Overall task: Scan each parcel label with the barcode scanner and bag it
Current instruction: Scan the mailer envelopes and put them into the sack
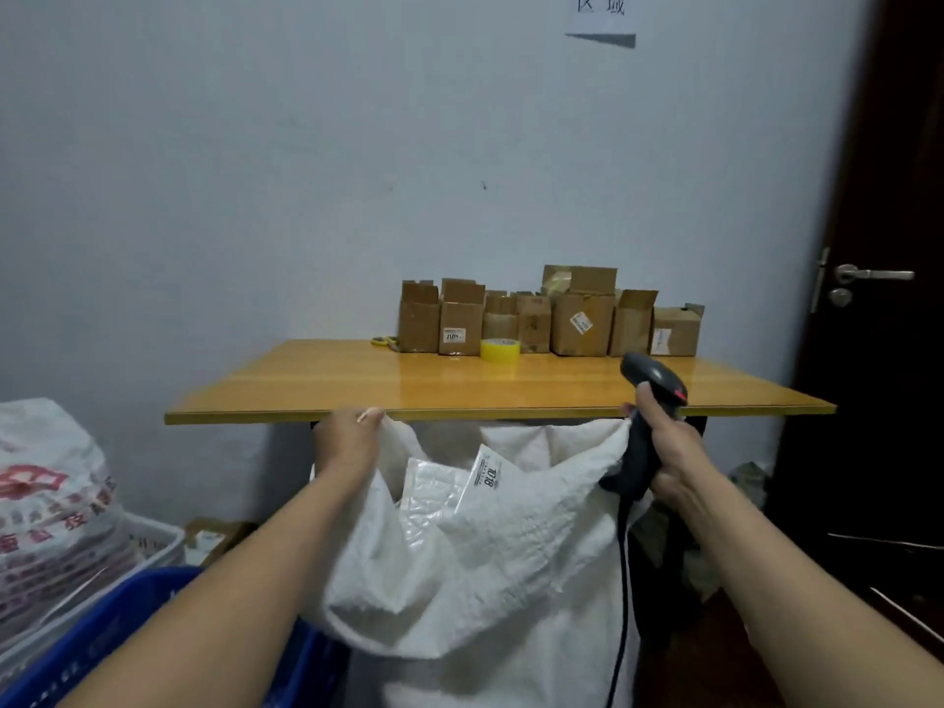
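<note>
While I am looking down past both forearms, printed sack: it is slumping at the far left, white with red lettering.
Blue crate: it is sitting low beside that sack, partly behind the left forearm.
Left hand: I am seeing its fingers curling over the left rim of the white woven bag and lifting it to the table's front edge.
Parcel: a white padded mailer is lying inside the bag's open mouth, its label tilting upward.
Table: its wooden top is carrying a yellow tape roll in front of a row of cardboard boxes along the wall.
Barcode scanner: its head is rising above the table edge, its cable hanging down.
Right hand: it is clenching the scanner's handle; the bag's right rim is lying against it, and I cannot tell whether fingers are pinching it.
Door: it is standing dark at the far right.
</note>
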